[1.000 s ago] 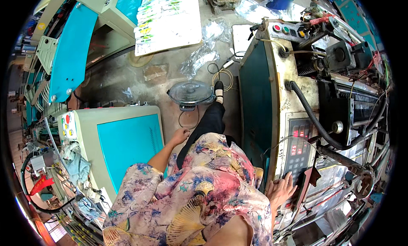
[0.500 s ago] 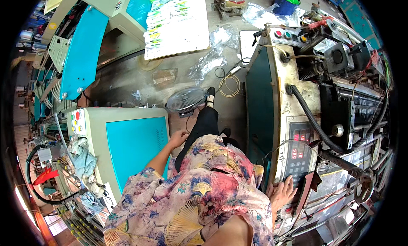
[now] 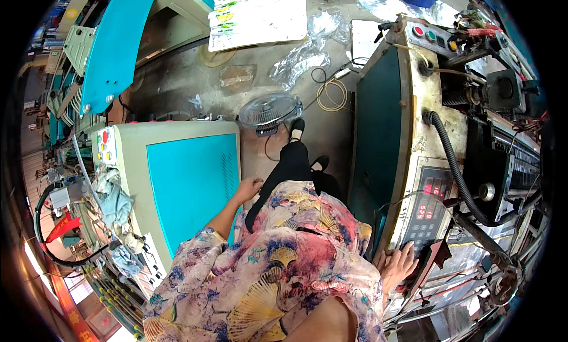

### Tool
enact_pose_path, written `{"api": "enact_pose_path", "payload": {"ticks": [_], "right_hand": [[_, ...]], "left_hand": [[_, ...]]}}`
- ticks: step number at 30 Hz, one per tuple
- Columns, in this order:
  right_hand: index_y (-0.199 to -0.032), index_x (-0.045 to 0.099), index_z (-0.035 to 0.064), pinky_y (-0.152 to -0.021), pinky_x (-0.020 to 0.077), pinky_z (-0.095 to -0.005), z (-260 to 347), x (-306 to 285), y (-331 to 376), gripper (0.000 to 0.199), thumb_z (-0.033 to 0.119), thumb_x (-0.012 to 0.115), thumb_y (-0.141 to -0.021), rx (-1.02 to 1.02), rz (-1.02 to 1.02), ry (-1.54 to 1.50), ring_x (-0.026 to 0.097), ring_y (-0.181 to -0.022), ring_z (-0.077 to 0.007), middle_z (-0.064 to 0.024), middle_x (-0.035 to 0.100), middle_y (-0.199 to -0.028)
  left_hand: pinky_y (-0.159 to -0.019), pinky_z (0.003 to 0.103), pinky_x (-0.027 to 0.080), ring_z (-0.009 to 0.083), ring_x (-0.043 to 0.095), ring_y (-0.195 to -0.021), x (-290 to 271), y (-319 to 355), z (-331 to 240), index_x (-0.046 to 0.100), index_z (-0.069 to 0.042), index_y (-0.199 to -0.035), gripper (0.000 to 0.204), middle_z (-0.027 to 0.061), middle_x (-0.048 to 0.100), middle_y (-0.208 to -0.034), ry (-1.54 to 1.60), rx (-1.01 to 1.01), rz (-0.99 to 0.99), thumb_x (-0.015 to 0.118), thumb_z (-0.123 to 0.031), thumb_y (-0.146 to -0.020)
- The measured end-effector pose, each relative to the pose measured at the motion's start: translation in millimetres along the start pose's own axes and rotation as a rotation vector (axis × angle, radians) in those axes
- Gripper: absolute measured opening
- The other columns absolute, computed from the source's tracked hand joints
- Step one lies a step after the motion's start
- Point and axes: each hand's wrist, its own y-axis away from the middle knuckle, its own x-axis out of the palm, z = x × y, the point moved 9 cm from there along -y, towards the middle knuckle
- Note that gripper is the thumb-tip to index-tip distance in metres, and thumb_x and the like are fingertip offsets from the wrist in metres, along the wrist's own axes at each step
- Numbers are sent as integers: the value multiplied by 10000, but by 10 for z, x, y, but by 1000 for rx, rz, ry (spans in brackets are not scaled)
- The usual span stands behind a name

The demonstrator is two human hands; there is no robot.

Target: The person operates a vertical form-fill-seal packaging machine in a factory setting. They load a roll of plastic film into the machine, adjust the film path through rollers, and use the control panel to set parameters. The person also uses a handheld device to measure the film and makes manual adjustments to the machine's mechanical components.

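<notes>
Right hand (image 3: pixel 397 264) is pressing released fingers onto the keypad panel (image 3: pixel 427 211) at the machine's (image 3: pixel 408 135) front edge — settings step seemingly underway. Left hand (image 3: pixel 248 188) — loosely curled, empty — is resting against the turquoise cabinet (image 3: pixel 189 182).

Ctrl panel (image 3: pixel 427 215): grey, upright on machine front, red digits lit, dark keypad (image 3: pixel 417 235) below, w/ fingertips touching.

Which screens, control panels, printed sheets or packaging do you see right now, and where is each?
Control panel: right machine, by the right hand; dark, with red lit digits and a keypad.
Button box: top right; grey, with coloured round buttons.
Switch plate: left cabinet corner; pale, with red and green buttons.
Printed sheet: floor, top centre; white.
Plastic wrap: floor; clear, crumpled.
</notes>
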Motion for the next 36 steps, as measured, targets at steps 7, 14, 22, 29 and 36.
{"api": "enact_pose_path", "payload": {"ticks": [7, 14, 22, 29, 36], "right_hand": [[-795, 560, 80, -1141, 185, -565, -11, -53, 6, 222, 212, 736, -764, 27, 4, -29, 392, -1349, -319, -165, 441, -1463], [-785, 570, 77, -1130, 198, -569, -33, -95, -5, 214, 220, 729, -764, 20, -42, -102, 404, -1341, -323, -169, 451, -1457], [-781, 572, 83, -1132, 192, -577, -54, -100, 3, 196, 199, 728, -754, 51, -47, -127, 407, -1334, -333, -172, 465, -1444], [-779, 568, 69, -1131, 192, -581, -19, -106, 7, 207, 183, 736, -733, 37, -52, -139, 415, -1327, -350, -187, 454, -1449], [-814, 527, 67, -1129, 185, -602, -49, -180, -83, 273, 129, 760, -686, 139, 10, -185, 430, -1303, -360, -193, 449, -1444]], "left_hand": [[-714, 359, 530, 230, 683, -760, -21, -95, 500, 673, 0, -1029, 257, 150, 701, -874, -102, 138, -90, 625, -199, -873], [-730, 347, 528, 199, 668, -841, -497, 40, 44, 620, 20, -1146, 284, 127, 691, -1013, -129, -25, -48, 585, -172, -940], [-747, 382, 532, 288, 680, -846, -515, -46, 218, 662, -21, -1079, 281, 163, 700, -950, -296, 42, -104, 621, -214, -877], [-779, 375, 532, 287, 679, -886, -448, -331, 233, 653, -14, -1089, 268, 169, 696, -973, -248, 148, -83, 617, -176, -879], [-777, 335, 528, 208, 673, -874, -460, -919, -30, 641, -18, -1139, 277, 108, 697, -1016, -240, 300, 25, 634, -160, -901]]}}
